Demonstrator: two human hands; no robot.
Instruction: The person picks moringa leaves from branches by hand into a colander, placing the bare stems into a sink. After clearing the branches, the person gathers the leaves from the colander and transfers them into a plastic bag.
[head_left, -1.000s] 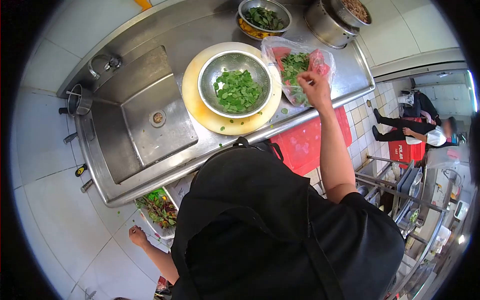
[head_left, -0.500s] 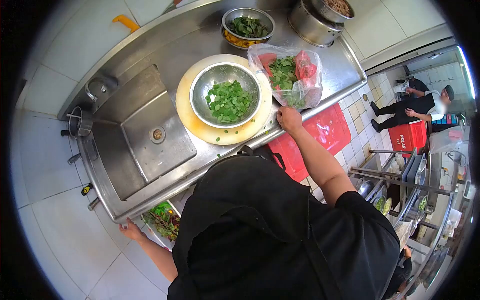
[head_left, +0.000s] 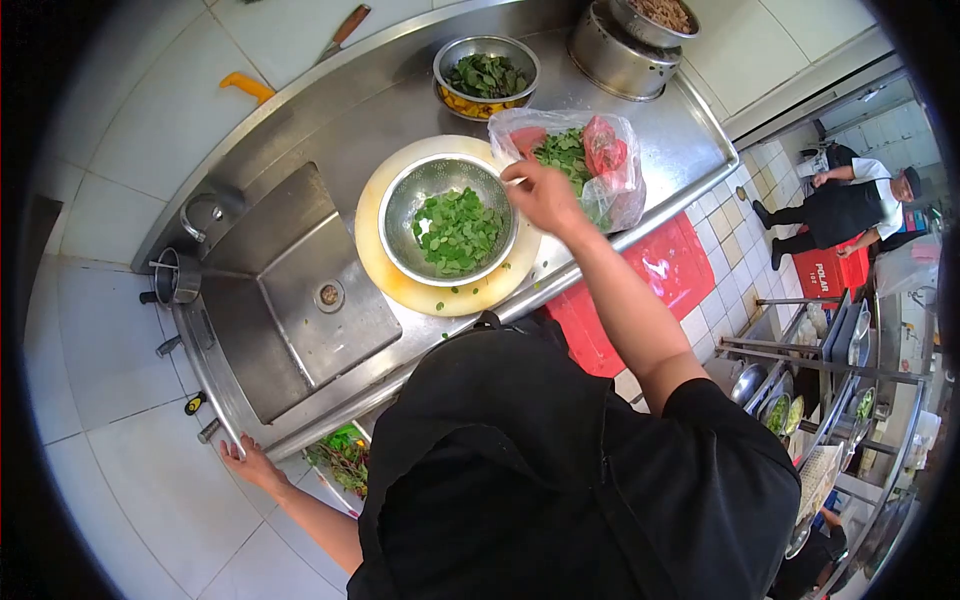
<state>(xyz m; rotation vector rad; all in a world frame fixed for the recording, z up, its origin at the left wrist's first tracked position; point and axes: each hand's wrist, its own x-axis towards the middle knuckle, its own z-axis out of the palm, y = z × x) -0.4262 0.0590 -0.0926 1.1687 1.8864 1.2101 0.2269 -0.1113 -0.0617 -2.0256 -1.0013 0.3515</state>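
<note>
Green leaves [head_left: 455, 235] lie in a perforated metal colander [head_left: 395, 205], which sits on a thick round cutting board [head_left: 372, 255]. My right hand [head_left: 548, 202] hangs over the colander's right rim with its fingers curled together; what they hold, if anything, is hidden. Beside that hand is an opened clear plastic bag [head_left: 620, 185] with pink-red parts, holding leafy stems [head_left: 563, 155]. At the sink counter's near left corner, my left hand [head_left: 252, 466] rests against the metal edge, its thumb and fingers apart.
A sink basin [head_left: 330, 340] lies left of the board. Behind stand stacked bowls [head_left: 487, 50] of dark leaves and yellow pieces, and a metal pot [head_left: 620, 65]. Below the counter are a red lid [head_left: 655, 285] and a bin of greens [head_left: 340, 460]. Another person [head_left: 850, 210] stands far right.
My right hand has lifted from the counter's front edge and moved up and left to the colander's rim. My left hand stays at the sink corner. The view has shifted slightly.
</note>
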